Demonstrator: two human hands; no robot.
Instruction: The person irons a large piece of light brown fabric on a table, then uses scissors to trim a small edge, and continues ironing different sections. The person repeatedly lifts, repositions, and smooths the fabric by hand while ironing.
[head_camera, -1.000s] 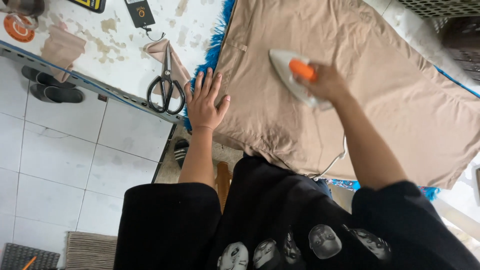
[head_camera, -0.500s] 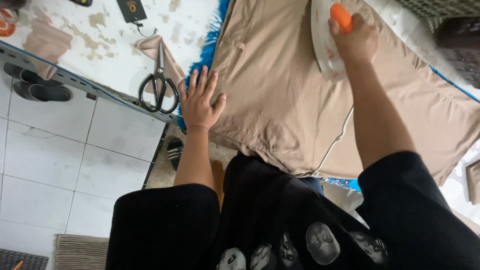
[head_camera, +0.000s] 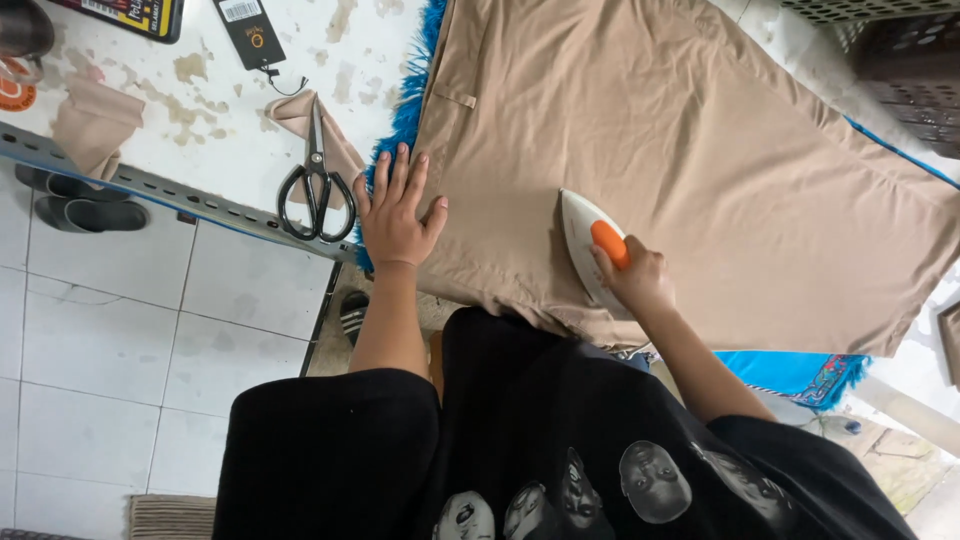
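Tan cloth, plain and unpatterned, spread over a bright blue fringed mat. Iron: white body with an orange handle. Scissors: black handles, grey metal blades. Table: white surface mottled with brown patches, edged by a grey metal rail. Small scraps on it match the tan cloth. Tag: black with a white label. Floor: white tiles with dark joints. Sandals: dark grey. Shirt: black, printed with a row of grey faces.
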